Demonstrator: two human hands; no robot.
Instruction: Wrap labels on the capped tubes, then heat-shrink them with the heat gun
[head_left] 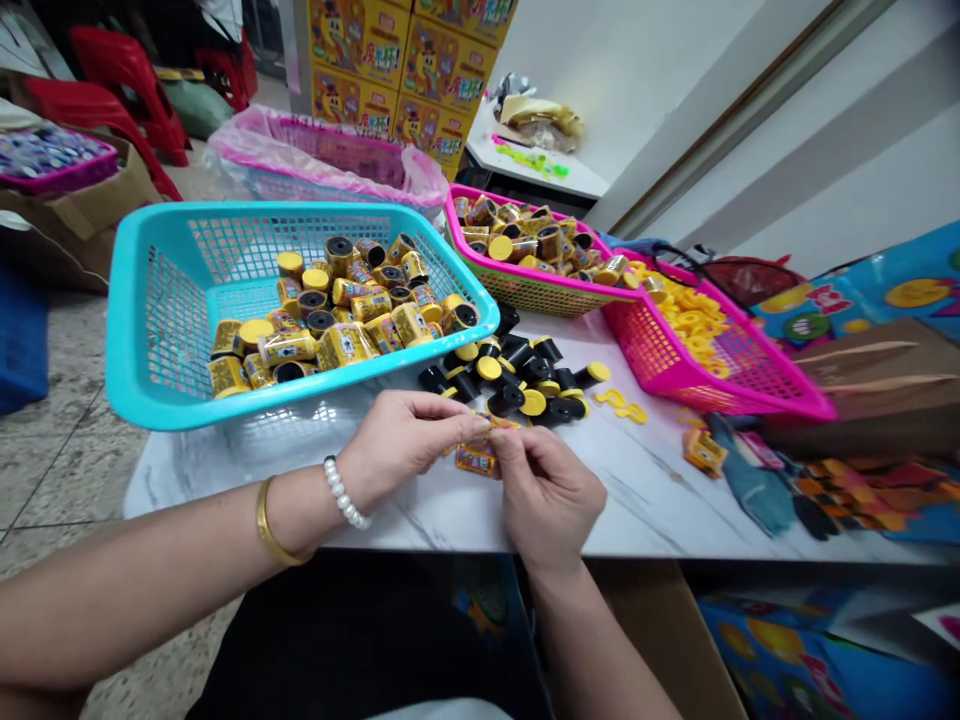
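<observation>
Orange-and-yellow printed piece [477, 460], its full form partly hidden by the fingers, is held over the front part of the marble-patterned table [450, 525], where the left hand [405, 445] and the right hand [553, 490] each pinch its upper edge between thumb and index finger, their tips nearly meeting. Just beyond the hands lies a loose heap of black canisters [538, 370] with yellow caps, with yellow looped pieces [620, 402] beside it. To the left, a turquoise basket [322, 385] holds yellow labelled canisters [346, 343]; to the right, a magenta basket [739, 392] holds more yellow plastic pieces [690, 312].
</observation>
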